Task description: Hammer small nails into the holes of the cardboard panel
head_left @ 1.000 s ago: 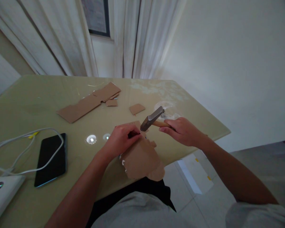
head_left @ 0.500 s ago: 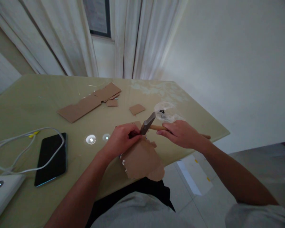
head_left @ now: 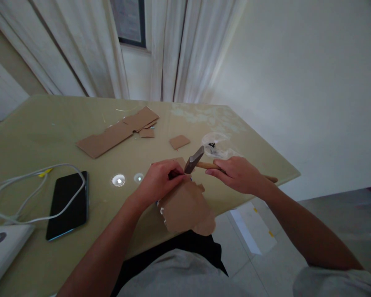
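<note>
Item: hammer (head_left: pixel 195 160), wooden handle, grey metal head. The right hand (head_left: pixel 235 175) is gripping the handle, its grip closing fully around the wood; the head is sitting just left of that grip, low over the cardboard piece (head_left: pixel 185 204).

Item: cardboard piece, torn edges, lying on the table (head_left: pixel 34 140) and overhanging its near edge. The left hand (head_left: pixel 160 181) is pressing on its far end, its grip pinching narrow; what lies between the fingertips is too small to tell. The hammer head is almost touching this grip from the right.

Item: clear plastic bag (head_left: pixel 218 146) with small dark bits, just beyond the right grip.

Item: cardboard scraps (head_left: pixel 117 132), well beyond the left grip.

Item: black phone (head_left: pixel 68 205) under a white cable (head_left: pixel 34 181), far left of the left grip.
</note>
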Action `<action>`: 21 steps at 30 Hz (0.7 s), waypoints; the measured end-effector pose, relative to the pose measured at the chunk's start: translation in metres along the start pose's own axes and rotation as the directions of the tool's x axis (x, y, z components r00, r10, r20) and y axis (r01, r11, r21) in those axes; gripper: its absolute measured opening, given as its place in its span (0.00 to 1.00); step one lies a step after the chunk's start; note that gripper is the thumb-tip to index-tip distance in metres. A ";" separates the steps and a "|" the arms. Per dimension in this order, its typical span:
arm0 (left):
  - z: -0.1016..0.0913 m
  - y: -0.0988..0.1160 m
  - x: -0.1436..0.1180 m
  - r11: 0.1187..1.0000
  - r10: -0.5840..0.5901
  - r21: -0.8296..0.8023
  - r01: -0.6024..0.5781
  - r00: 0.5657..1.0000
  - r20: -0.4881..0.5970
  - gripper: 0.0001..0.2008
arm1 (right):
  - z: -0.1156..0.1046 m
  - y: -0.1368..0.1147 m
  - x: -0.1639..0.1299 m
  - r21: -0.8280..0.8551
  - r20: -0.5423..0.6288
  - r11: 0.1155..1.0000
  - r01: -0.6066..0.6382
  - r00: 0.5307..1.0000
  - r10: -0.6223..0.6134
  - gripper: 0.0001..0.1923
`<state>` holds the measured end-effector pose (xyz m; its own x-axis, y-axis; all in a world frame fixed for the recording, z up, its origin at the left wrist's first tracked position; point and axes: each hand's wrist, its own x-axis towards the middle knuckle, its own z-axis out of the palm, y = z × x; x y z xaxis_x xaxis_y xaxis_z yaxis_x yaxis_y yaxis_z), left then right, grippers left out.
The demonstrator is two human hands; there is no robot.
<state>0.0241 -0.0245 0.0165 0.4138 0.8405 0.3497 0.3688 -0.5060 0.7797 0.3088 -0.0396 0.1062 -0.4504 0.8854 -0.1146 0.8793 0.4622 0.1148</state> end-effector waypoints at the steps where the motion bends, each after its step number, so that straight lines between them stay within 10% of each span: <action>1: 0.000 0.000 0.000 1.000 -0.001 -0.001 0.001 1.000 0.000 0.05 | 0.000 0.000 0.000 0.013 -0.008 1.000 -0.006 1.000 0.006 0.41; 21: -0.002 0.001 -0.007 0.987 0.108 -0.108 -0.120 0.988 -0.108 0.36 | 0.004 -0.009 0.002 -0.018 0.082 0.999 0.033 0.996 -0.031 0.38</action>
<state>0.0200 -0.0306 0.0161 0.3589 0.7967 0.4864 0.2244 -0.5794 0.7835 0.3007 -0.0418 0.1010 -0.4635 0.8634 -0.1991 0.8611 0.4919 0.1285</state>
